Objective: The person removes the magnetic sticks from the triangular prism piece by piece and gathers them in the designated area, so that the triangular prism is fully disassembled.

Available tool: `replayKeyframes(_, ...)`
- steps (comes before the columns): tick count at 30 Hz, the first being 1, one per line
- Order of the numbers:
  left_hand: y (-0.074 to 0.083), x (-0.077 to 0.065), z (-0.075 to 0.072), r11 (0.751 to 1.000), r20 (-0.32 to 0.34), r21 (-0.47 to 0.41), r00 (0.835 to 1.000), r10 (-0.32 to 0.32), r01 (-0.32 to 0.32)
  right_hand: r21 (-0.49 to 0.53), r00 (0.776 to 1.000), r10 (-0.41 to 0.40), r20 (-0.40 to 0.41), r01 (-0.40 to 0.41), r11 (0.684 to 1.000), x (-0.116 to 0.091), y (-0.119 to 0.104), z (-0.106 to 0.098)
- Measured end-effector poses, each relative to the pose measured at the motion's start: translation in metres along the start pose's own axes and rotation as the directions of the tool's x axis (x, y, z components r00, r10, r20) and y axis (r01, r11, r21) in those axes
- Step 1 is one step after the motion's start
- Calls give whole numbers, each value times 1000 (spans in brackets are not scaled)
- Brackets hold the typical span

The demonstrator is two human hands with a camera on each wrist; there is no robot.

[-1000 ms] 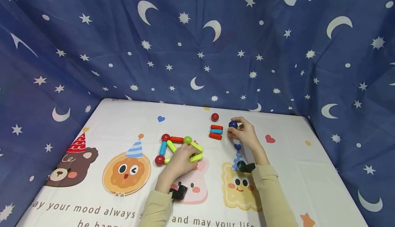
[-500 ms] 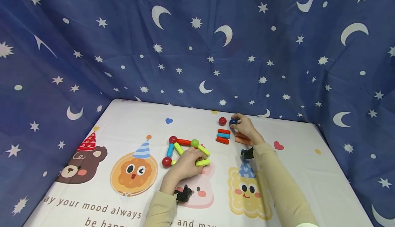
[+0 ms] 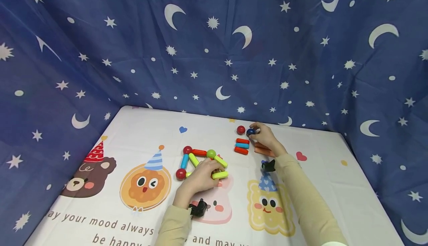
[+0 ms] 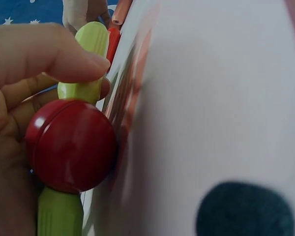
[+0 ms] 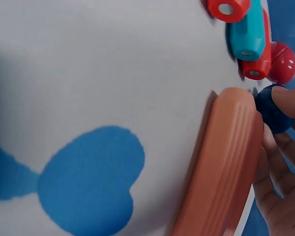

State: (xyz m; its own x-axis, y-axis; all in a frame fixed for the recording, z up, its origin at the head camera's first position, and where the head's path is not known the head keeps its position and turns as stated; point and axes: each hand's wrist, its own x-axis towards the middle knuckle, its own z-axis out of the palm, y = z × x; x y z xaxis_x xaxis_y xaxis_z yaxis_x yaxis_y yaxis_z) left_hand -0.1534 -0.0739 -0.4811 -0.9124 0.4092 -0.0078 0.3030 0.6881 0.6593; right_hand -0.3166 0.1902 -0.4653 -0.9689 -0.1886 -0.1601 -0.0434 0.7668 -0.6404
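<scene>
My left hand (image 3: 202, 175) pinches a yellow-green magnetic rod (image 4: 91, 42) between thumb and fingers. In the left wrist view, a red ball (image 4: 73, 147) joins this rod to another yellow-green rod (image 4: 60, 214). They belong to a flat frame on the table, with a green ball (image 3: 211, 154), red balls at the left corners, a red rod (image 3: 199, 152) and a blue rod (image 3: 184, 161). The hand hides part of it. At the back, my right hand (image 3: 266, 137) pinches a dark blue ball (image 5: 274, 109) at the table, just right of a loose red ball (image 3: 240, 130).
Two red rods and a blue rod (image 3: 242, 145) lie side by side in front of the loose red ball. Orange rods (image 5: 221, 162) lie beneath the right wrist. A blue star-and-moon curtain (image 3: 214, 52) stands behind the printed white tablecloth (image 3: 150, 123).
My right hand has moved back and set the blue ball lower, then shifted it slightly left toward the red ball. My left hand keeps its grip on the frame. The head view has turned a little.
</scene>
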Motion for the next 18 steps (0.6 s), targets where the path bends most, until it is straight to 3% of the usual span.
replayKeyframes(5, -1, -1, 1, 1000, 12, -20, 1000, -8, 8, 17, 1000, -7, -15, 7, 1000, -8, 3, -5)
replayKeyframes(9, -2, -2, 1, 1000, 8, -8, 1000, 16, -15, 113, 990, -30, -136, 46, 992, -25, -3, -7)
replayKeyframes(13, -3, -2, 0, 999, -22, -24, 999, 31, -32, 181, 963, -111, -244, 158, 971, -58, -27, 6)
replayKeyframes(15, -3, -2, 0, 998, -42, -43, 998, 39, -41, 200, 961, -174, -213, 217, 955, -78, -39, 20)
replayKeyframes(18, -4, 0, 1, 996, -70, -65, 996, 60, -65, 211, 961, -266, -79, 277, 938, -106, -53, 45)
